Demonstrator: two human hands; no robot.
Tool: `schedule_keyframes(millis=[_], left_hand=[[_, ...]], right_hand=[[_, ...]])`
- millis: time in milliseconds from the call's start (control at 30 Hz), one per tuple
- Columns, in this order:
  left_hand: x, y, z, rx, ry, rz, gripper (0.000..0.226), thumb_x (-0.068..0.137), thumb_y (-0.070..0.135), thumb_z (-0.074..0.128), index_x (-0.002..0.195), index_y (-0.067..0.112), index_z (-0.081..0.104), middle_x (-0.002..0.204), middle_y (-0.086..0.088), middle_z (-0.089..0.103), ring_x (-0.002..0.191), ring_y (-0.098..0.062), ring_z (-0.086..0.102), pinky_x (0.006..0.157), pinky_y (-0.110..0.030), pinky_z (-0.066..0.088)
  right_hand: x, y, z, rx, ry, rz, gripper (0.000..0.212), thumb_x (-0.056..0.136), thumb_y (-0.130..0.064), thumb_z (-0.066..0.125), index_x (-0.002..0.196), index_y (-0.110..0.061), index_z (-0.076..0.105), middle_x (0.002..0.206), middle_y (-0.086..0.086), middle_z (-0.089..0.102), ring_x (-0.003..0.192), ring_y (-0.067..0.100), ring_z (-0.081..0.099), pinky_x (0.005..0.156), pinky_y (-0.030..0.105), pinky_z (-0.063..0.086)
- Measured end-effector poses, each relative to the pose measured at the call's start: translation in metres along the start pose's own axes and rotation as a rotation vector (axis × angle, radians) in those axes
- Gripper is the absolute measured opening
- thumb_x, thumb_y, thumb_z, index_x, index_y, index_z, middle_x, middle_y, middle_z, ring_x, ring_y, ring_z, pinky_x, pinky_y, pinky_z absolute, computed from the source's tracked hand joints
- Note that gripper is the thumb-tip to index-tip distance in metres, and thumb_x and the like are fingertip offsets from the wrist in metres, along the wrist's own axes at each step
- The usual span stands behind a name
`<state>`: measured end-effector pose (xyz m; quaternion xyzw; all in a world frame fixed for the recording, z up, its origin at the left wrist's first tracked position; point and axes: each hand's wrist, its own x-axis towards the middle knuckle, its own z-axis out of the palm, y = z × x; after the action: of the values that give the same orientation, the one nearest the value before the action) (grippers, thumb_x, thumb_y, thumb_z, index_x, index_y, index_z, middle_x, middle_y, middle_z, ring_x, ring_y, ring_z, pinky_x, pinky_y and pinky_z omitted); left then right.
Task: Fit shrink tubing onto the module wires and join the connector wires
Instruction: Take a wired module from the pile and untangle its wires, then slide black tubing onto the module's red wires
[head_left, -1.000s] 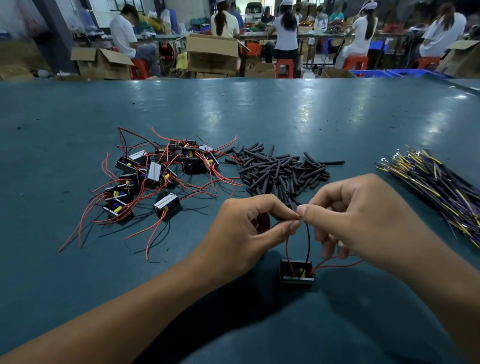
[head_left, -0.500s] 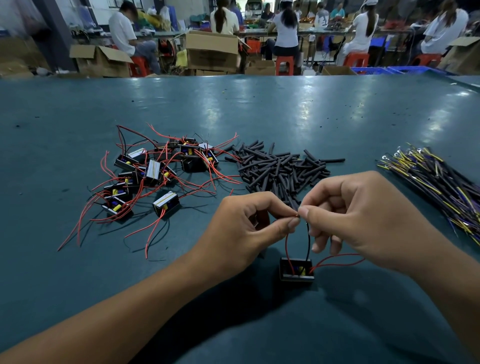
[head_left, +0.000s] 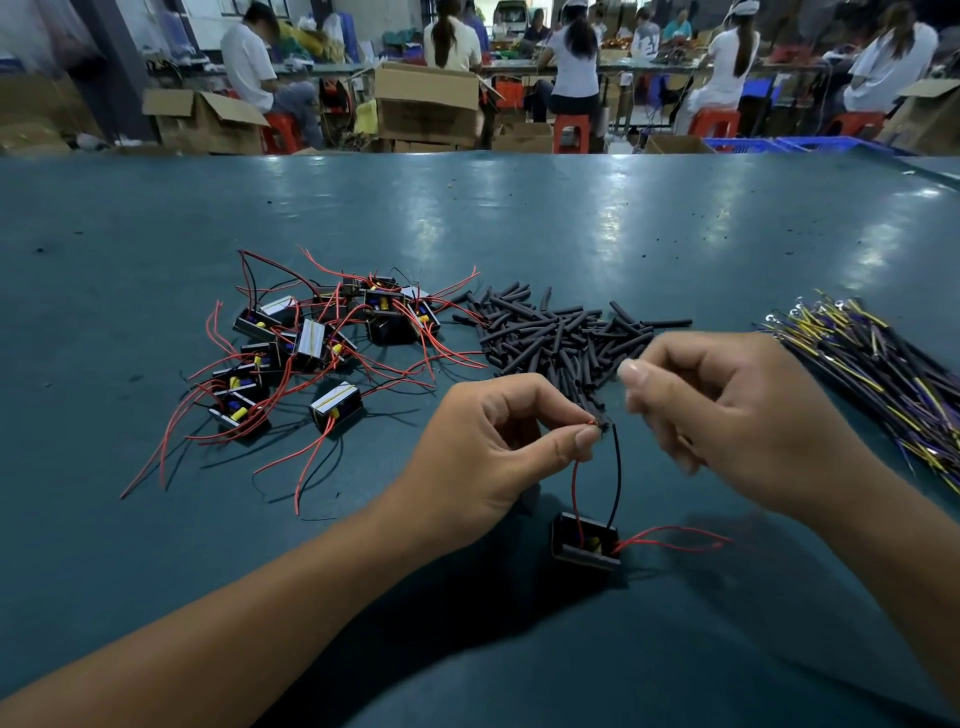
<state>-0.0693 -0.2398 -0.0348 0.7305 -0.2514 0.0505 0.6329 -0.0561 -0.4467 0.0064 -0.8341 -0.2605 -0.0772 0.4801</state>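
1. On the far left of the green table we see a heap of modules, small black blocks with thin red and black leads that lie tangled. We see no tubing on their leads, so we judge that they wait for their turn.
2. Next to it, near the middle, lies the pile of shrink tubing: short black matte pieces, many of them, loose over each other. The pile is large, so we think much of the work is left.
3. Our left hand is in front of that pile. Its thumb and forefinger are pressed together on the joined ends of a red wire and a black wire. At the pinch we see a small dark tip, but it is too small to say whether it is bare strands or a tube.
4. Both wires run down to the one module in work, which stands on the table just below the hands. A second red lead goes out from it to the right and lies free on the table.
5. Our right hand is just beside the left one, not touching the wires. Its fingers are curled and it is blurred; we cannot tell if something is between them.
6. At the far right lies the bundle of connector wires, yellow, purple and black, with small metal ends. We judge that joining them is not yet done for this module.
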Motion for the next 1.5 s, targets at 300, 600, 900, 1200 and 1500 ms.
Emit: schedule_keyframes(millis=[300, 600, 900, 1200, 1500], left_hand=[[-0.001, 0.003, 0.002, 0.367, 0.085, 0.225, 0.006, 0.087, 0.013, 0.074, 0.085, 0.009, 0.071, 0.072, 0.007, 0.067, 0.051, -0.021, 0.053, 0.05, -0.034, 0.045], [-0.001, 0.004, 0.0, 0.311, 0.063, 0.159, 0.004, 0.086, 0.012, 0.077, 0.087, 0.013, 0.074, 0.064, 0.016, 0.06, 0.051, -0.021, 0.049, 0.048, -0.027, 0.039], [0.001, -0.002, -0.002, 0.158, -0.019, 0.09, 0.002, 0.087, 0.01, 0.075, 0.087, 0.01, 0.073, 0.067, 0.017, 0.062, 0.055, 0.003, 0.049, 0.055, -0.009, 0.035], [0.001, 0.0, -0.001, 0.411, 0.077, 0.262, 0.004, 0.085, 0.009, 0.077, 0.087, 0.009, 0.073, 0.07, 0.018, 0.062, 0.051, -0.011, 0.051, 0.05, -0.022, 0.043], [0.001, -0.006, -0.001, 0.468, 0.102, 0.34, 0.004, 0.087, 0.008, 0.075, 0.087, 0.005, 0.073, 0.075, 0.002, 0.068, 0.054, -0.021, 0.059, 0.052, -0.036, 0.048]], right_hand=[[-0.003, -0.01, 0.015, 0.214, -0.073, 0.331, 0.037, 0.086, -0.032, 0.071, 0.057, -0.01, 0.063, 0.042, 0.008, 0.055, 0.033, 0.022, 0.052, 0.034, 0.021, 0.035], [-0.003, -0.01, 0.009, 0.216, -0.146, 0.237, 0.018, 0.09, -0.009, 0.067, 0.071, -0.01, 0.068, 0.056, 0.01, 0.064, 0.047, 0.025, 0.065, 0.039, 0.027, 0.045], [0.002, -0.001, -0.007, -0.382, -0.25, -0.32, 0.011, 0.094, -0.022, 0.062, 0.086, -0.017, 0.068, 0.07, -0.01, 0.057, 0.062, 0.001, 0.05, 0.061, 0.008, 0.035], [-0.002, -0.011, 0.006, 0.217, -0.12, 0.312, 0.041, 0.097, -0.029, 0.06, 0.059, -0.012, 0.064, 0.046, 0.005, 0.053, 0.032, 0.018, 0.047, 0.034, 0.017, 0.031], [-0.002, -0.018, 0.008, 0.437, -0.15, 0.573, 0.037, 0.088, -0.024, 0.066, 0.052, -0.014, 0.066, 0.044, 0.007, 0.049, 0.028, 0.014, 0.044, 0.03, 0.013, 0.028]])
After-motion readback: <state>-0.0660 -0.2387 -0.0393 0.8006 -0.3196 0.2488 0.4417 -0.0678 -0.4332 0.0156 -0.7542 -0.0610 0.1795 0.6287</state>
